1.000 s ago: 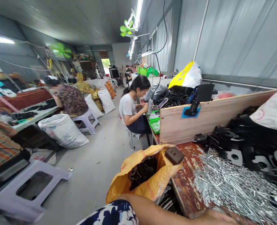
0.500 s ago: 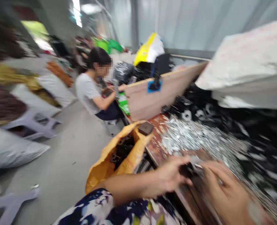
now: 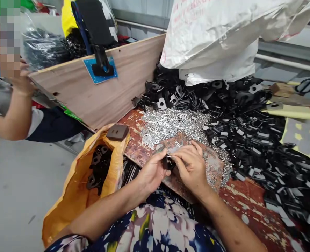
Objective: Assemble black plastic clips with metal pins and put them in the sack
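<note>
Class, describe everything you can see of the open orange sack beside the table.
The orange sack looks like creased woven plastic. Its mouth gapes open, showing dark parts inside, at least one with a hole. It stands at the edge of the table, on the person's left, its rim reaching the tabletop corner, where a brown block rests on it. The left forearm crosses before its lower side; contact is unclear.

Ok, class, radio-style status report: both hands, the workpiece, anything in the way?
Left hand holding small black part. Right hand pinching thin silver pin beside it, contact unclear. Silver pin heap beyond, not between the hands.
</note>
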A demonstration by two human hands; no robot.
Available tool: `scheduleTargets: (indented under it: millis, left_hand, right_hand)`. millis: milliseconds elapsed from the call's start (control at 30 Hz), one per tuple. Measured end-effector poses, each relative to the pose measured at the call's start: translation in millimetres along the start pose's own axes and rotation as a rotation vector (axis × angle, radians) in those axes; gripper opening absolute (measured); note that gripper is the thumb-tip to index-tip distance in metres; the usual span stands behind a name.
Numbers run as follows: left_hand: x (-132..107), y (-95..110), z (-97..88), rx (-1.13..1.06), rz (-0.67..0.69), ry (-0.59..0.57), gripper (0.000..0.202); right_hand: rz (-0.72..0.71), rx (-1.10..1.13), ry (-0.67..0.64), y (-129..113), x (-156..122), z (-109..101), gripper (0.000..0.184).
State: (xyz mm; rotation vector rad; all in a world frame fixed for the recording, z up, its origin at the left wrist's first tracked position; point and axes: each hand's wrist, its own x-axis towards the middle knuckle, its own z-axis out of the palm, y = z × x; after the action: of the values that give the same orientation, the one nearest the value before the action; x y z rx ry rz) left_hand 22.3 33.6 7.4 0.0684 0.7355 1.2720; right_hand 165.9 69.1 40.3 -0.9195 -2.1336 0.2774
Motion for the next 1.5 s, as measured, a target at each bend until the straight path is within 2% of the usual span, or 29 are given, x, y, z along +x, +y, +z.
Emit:
scheduleTargets:
  millis: [167, 267, 367, 467, 533, 600, 667, 733, 800, 933, 967, 1033, 1133, 1200, 1267, 1400, 1500]
  left_hand:
    - [2.0, -6.5, 4.5, 0.028, 0.118, 0.008, 0.032]
    - [-0.3, -6.5, 8.0, 0.072, 0.137, 0.022, 0.033]
    - [-9.1, -1.4, 6.8, 0.174, 0.136, -0.054, 0.033]
    - [-24.6, 8.4, -4.0, 0.347, 0.284, -0.108, 0.034]
    - [-38.2, 19.2, -17.9, 0.543, 0.435, -0.045, 0.039]
    - [-53.1, 33.7, -35.8, 0.77, 0.496, 0.044, 0.037]
    - [-65.9, 48.2, -54.4, 0.946, 0.438, 0.105, 0.03]
    - [-71.8, 56.2, -70.2, 1.019, 0.362, 0.147, 0.029]
    - [-68.0, 54.4, -81.5, 1.031, 0.333, 0.172, 0.031]
    - [-40.4, 32.7, -94.0, 1.062, 0.4, 0.19, 0.029]
    - [-33.6, 27.7, -96.0, 1.078, 0.423, 0.195, 0.028]
    - [-24.2, 21.1, -99.6, 1.104, 0.457, 0.214, 0.033]
    - [-20.3, 17.7, -103.9, 1.096, 0.484, 0.248, 0.038]
    - [-20.7, 16.9, -106.0, 1.09, 0.5, 0.265, 0.039]
    - [-20.9, 16.1, -107.2, 1.087, 0.512, 0.274, 0.04]
    - [-19.3, 15.0, -108.0, 1.094, 0.518, 0.273, 0.041]
    - [-18.9, 16.2, -108.4, 1.108, 0.511, 0.275, 0.041]
  right_hand:
    - [-0.21, -0.296, 0.035, -2.8, -5.9, 5.0, 0.018]
    - [-0.214, -0.309, 0.072, 1.4, -10.4, 6.9, 0.019]
    - [-0.218, -0.271, 0.11, 3.7, -12.7, 5.0, 0.018]
    - [-0.189, -0.23, 0.132, -1.2, -12.6, 6.0, 0.013]
    - [-0.18, -0.17, 0.008, -4.8, -14.0, 8.9, 0.015]
    - [-0.147, -0.168, -0.211, -3.9, -19.9, 10.8, 0.023]
    - [-0.067, -0.304, -0.385, 3.2, -30.8, 10.1, 0.024]
    - [0.01, -0.477, -0.473, 14.7, -44.7, 7.8, 0.02]
    - [0.035, -0.54, -0.523, 26.5, -57.9, 5.5, 0.016]
    - [0.127, -0.438, -0.583, 37.8, -72.2, -1.1, 0.008]
    - [0.138, -0.393, -0.588, 37.1, -72.9, -4.6, 0.011]
    - [0.104, -0.283, -0.548, 31.7, -71.8, -14.1, 0.028]
    - [-0.008, -0.146, -0.369, 17.8, -67.4, -27.5, 0.054]
    - [-0.075, -0.109, -0.277, 9.4, -64.8, -28.9, 0.065]
    - [-0.112, -0.14, -0.289, 4.7, -63.1, -23.0, 0.065]
    - [-0.085, -0.228, -0.447, 5.5, -62.1, -9.9, 0.052]
    - [-0.069, -0.166, -0.375, 7.5, -64.8, -11.5, 0.057]
